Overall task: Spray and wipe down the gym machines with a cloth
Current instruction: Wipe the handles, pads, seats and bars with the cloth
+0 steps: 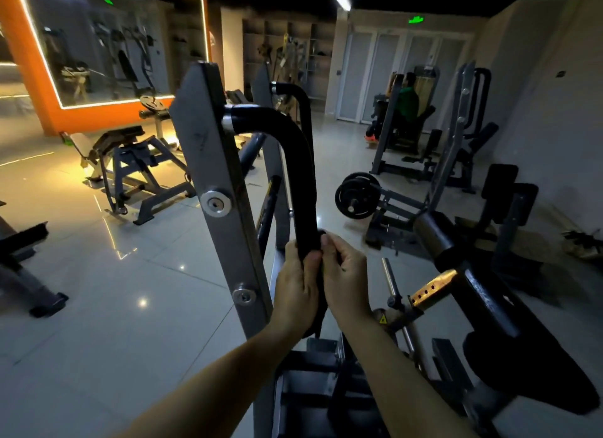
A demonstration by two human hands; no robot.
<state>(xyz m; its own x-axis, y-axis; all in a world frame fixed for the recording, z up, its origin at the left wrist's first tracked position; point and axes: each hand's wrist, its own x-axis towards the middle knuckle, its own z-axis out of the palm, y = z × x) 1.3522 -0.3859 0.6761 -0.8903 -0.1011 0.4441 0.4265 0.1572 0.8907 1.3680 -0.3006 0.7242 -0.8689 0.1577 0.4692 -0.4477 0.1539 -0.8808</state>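
Wiping step: left hand (295, 287) and right hand (346, 279) both clasp a dark cloth (315, 321) round the padded handle (300, 163) at its six o'clock end. Next it needs a firm slide toward twelve.

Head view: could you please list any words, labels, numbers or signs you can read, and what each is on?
Nothing is legible.
Green sign above the doors: glowing, too blurred to read.
Yellow warning sticker on the machine bracket: triangle symbol, no words readable.
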